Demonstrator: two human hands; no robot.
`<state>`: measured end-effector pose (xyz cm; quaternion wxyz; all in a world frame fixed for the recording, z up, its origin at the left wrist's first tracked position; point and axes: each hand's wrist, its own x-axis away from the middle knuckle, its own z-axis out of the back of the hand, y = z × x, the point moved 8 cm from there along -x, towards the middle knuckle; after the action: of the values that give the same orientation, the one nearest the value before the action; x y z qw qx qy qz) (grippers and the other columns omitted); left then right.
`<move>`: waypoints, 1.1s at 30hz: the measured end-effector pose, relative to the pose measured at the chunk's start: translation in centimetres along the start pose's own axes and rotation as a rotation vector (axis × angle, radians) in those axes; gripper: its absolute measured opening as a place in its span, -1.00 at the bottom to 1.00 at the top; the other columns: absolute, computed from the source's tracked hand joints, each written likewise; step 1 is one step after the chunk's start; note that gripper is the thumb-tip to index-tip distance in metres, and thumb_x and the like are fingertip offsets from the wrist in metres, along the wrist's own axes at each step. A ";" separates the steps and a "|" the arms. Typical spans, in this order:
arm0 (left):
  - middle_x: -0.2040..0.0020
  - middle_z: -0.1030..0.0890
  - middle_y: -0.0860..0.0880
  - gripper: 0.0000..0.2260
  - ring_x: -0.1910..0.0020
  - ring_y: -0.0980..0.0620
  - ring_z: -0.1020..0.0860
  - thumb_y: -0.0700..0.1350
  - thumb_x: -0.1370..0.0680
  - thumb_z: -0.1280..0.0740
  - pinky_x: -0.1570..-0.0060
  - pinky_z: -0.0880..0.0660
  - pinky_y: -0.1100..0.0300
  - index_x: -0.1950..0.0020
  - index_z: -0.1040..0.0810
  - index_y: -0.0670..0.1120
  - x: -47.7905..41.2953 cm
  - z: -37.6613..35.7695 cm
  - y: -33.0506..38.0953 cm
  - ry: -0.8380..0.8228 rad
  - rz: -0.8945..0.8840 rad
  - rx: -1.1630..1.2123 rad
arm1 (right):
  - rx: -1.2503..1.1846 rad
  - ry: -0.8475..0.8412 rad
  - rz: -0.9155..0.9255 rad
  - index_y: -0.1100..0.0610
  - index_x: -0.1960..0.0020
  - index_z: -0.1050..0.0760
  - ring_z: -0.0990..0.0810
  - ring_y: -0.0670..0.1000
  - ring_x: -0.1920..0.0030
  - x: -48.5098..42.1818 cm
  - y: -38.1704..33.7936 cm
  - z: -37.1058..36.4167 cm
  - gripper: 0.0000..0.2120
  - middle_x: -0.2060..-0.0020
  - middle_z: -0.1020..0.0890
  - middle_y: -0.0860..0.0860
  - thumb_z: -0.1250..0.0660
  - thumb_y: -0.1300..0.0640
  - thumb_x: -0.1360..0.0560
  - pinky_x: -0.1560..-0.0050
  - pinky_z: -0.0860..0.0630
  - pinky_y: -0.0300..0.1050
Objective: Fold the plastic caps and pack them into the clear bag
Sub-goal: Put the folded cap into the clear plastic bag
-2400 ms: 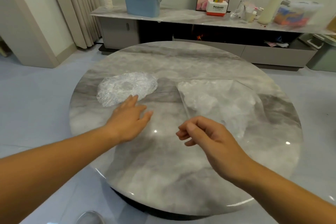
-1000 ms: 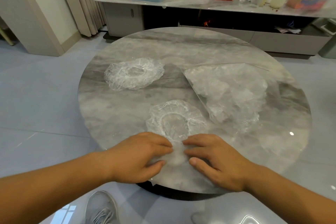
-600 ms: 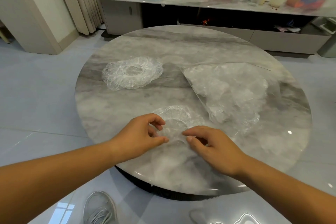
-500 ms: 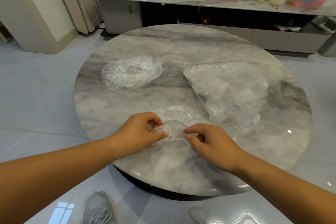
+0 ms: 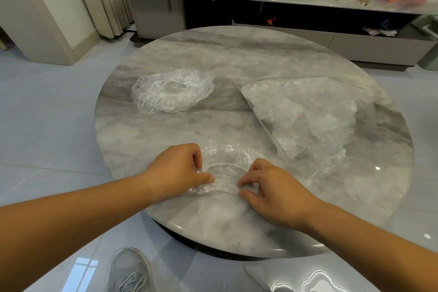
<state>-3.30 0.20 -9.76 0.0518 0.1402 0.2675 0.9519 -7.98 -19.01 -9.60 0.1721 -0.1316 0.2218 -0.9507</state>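
change: both hands sit wider apart than half a second ago, and the near cap is drawn out between them.
far cap (image 5: 172, 93): lies unfolded on the left of the table (image 5: 237, 54), well apart from the hands; likely next in turn.
left hand (image 5: 176, 170): thumb and curled fingers pinch the near cap's left rim.
near cap (image 5: 225, 173): by the table's near edge, held taut for folding.
right hand (image 5: 272, 187): thumb and forefinger pinch the right rim.
clear bag (image 5: 305, 121): lies at right, within reach, with crumpled plastic inside.
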 end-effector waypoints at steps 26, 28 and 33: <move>-0.30 -0.27 0.12 -0.25 -0.38 0.05 -0.28 0.31 -0.29 -0.55 -0.41 -0.22 0.15 -0.40 -0.36 0.19 -1.6 -0.6 -0.4 -0.013 -0.051 -0.007 | 0.032 0.274 0.434 0.09 -0.03 -0.70 -0.60 -0.10 -0.01 -0.3 -3.7 2.7 -0.75 -0.01 -0.66 -0.07 -0.30 -0.02 -0.59 -0.05 -0.55 -0.18; -0.31 -0.26 0.11 -0.21 -0.37 0.06 -0.31 0.31 -0.26 -0.57 -0.44 -0.30 0.08 -0.41 -0.36 0.18 -1.6 -0.5 -0.3 -0.130 -0.068 0.027 | 0.173 0.234 0.514 0.11 -0.09 -0.67 -0.61 0.00 -0.03 0.5 -4.0 1.4 -0.71 -0.09 -0.66 -0.02 -0.25 -0.02 -0.62 -0.05 -0.55 -0.06; -0.27 -0.37 0.10 -0.07 -0.27 0.06 -0.41 0.61 -0.15 -0.33 -0.38 -0.40 0.03 -0.38 -0.42 0.13 -1.0 -0.1 0.3 -0.297 -0.035 0.039 | 0.365 0.117 0.573 0.07 -0.23 -0.59 -0.56 0.03 -0.16 2.5 -3.6 -1.6 -0.68 -0.24 -0.59 -0.07 -0.23 -0.09 -0.63 -0.10 -0.51 -0.02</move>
<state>-2.41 -0.28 -9.86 0.1045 0.2758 0.2780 0.9142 -11.72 -16.26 -8.90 0.4397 0.0239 0.0856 -0.8937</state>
